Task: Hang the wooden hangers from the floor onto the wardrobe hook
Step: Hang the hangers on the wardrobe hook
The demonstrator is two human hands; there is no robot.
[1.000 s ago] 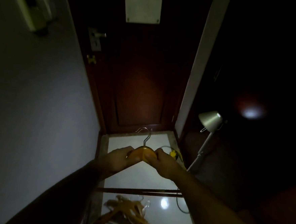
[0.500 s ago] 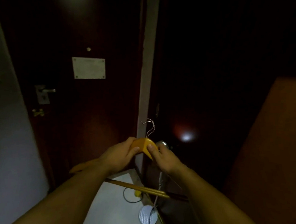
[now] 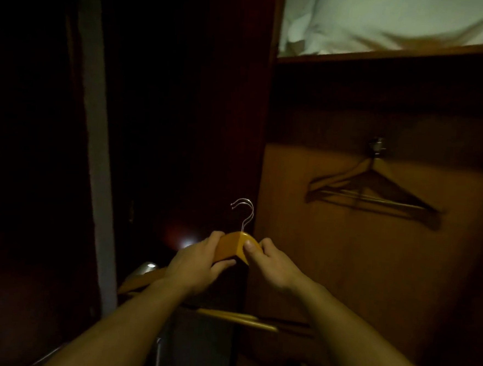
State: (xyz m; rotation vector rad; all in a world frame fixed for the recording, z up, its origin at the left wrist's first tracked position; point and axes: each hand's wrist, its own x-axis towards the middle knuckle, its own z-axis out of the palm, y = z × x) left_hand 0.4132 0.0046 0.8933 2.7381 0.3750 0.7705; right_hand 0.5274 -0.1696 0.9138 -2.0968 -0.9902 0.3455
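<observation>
Hangers (image 3: 231,246) between left hand (image 3: 197,265) and right hand (image 3: 274,266) stand hooks-up, long axis crosswise.

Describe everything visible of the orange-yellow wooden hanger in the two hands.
The orange-yellow wooden hanger is smooth and glossy, peaked at the middle, with a thin silver wire hook rising upright from its top; two wire curves show, so perhaps two hangers are stacked. The left hand grips its left shoulder, the right hand pinches the right. Its crossbar shows lower down. Held in midair, not yet hung.
</observation>
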